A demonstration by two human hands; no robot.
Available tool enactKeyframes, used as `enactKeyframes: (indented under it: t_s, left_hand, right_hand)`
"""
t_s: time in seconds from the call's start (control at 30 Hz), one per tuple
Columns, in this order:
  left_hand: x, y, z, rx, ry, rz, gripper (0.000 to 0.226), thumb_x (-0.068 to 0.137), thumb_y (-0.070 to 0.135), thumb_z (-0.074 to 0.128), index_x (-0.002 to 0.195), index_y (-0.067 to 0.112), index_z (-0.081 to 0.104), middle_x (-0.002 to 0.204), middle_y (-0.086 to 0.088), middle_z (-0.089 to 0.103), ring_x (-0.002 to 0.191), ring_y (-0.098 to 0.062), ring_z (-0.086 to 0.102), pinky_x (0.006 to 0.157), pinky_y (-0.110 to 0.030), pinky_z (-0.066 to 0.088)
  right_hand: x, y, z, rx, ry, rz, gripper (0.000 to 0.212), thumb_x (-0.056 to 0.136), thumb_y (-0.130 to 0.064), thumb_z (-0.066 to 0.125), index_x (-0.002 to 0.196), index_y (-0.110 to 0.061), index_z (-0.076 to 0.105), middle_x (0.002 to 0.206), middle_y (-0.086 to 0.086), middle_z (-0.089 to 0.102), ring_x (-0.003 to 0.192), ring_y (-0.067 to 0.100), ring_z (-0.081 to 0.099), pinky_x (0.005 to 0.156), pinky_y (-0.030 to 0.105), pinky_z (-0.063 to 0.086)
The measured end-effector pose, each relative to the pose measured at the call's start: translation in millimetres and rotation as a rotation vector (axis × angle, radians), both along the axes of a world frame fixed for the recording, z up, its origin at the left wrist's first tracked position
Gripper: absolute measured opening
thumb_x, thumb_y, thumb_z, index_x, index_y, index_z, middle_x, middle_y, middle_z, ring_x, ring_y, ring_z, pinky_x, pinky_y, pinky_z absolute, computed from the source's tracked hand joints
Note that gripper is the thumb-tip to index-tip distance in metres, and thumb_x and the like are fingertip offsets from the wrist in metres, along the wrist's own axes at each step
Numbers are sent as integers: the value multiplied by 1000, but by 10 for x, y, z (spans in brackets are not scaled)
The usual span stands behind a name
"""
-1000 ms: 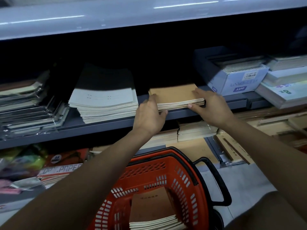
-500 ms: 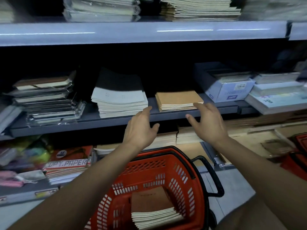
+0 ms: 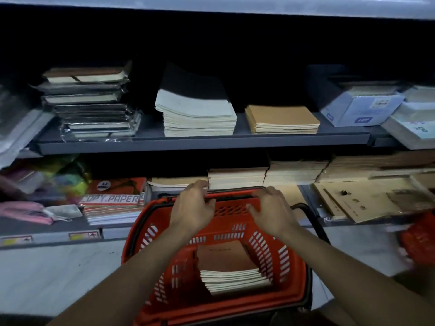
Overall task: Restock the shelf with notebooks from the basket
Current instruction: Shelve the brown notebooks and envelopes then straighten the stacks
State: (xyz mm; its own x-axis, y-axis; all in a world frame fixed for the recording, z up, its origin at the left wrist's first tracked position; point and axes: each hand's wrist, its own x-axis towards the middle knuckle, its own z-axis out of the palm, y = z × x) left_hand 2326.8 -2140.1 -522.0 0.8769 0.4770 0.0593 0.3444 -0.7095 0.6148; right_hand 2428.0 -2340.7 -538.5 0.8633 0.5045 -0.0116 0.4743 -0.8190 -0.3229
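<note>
A basket (image 3: 164,234) stands before the shelf (image 3: 202,143), notebooks (image 3: 231,267) stacked inside it. Both hands (image 3: 191,207) hover over its far rim.

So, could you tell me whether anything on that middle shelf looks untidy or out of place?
Yes. The white notebook pile sits skewed, its upper copies fanned and turned against the shelf edge. The wrapped dark stack on its left leans unevenly too. The brown notebooks lie square.
</note>
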Motion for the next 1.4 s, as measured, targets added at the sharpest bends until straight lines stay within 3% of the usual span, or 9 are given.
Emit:
enactKeyframes:
  t_s: [0.1,0.23,0.47,0.67,0.83,0.97,1.13,1.27,1.4]
  left_hand:
    - [-84,29,-381,-72,137,35,43,90,31,69,132,25,62,114,4,74,111,-22,68,93,-35,56]
    - [-194,73,-885,-232,370,134,33,80,25,66,112,26,74,105,3,77,106,-21,72,94,-28,56]
    - [-308,51,-1741,-528,702,240,6,75,23,81,75,21,75,76,4,75,68,-12,70,58,-23,55]
    - [-143,-4,-1691,-589,705,430,14,69,11,83,75,19,74,78,2,76,71,-14,71,61,-25,56]
    - [-18,-14,-1685,-832,756,462,33,75,-6,79,101,13,72,85,-1,73,82,-15,67,71,-33,60]
    - [5,-108,-1708,-660,770,418,23,85,9,78,73,20,61,87,-1,70,76,-14,63,85,-32,59]
    - [-1,-179,-1697,-626,665,489,15,81,15,79,81,23,66,91,1,73,87,-18,71,86,-34,62]
    - [6,-203,-1665,-1000,625,528,24,82,-15,63,80,7,71,84,-6,73,65,-14,69,54,-21,57]
    - [26,-207,-1571,-1241,724,503,33,81,-21,48,78,9,62,99,-8,64,90,-19,57,71,-25,47]
  right_hand:
    - [-68,61,-367,-124,184,-28,42,97,-43,57,132,-22,65,134,10,60,122,32,58,95,40,56]
    - [-113,64,-856,-253,403,-87,34,91,-40,60,110,-16,75,109,13,75,107,30,71,87,30,58]
    - [-259,48,-1537,-419,675,-132,34,94,-37,60,114,-12,72,118,11,73,106,27,70,85,31,55]
    - [-272,124,-1701,-481,646,-159,37,95,-33,62,124,-11,67,124,11,69,112,26,68,87,32,56]
    - [-240,122,-1732,-480,661,-158,35,94,-34,65,121,-12,68,118,8,70,106,22,69,90,34,59]
    - [-240,109,-1733,-454,673,-166,28,93,-34,67,113,-15,69,109,5,71,96,18,69,86,35,60]
    - [-274,106,-1724,-444,663,-170,36,94,-33,66,125,-14,64,120,8,67,107,21,66,91,35,58]
    - [-294,77,-1662,-413,677,-191,44,95,-33,63,134,-13,58,134,11,61,123,26,60,99,36,54]
    - [-321,53,-1515,-368,694,-223,48,90,-32,64,133,-10,61,135,14,62,127,28,59,103,36,52]
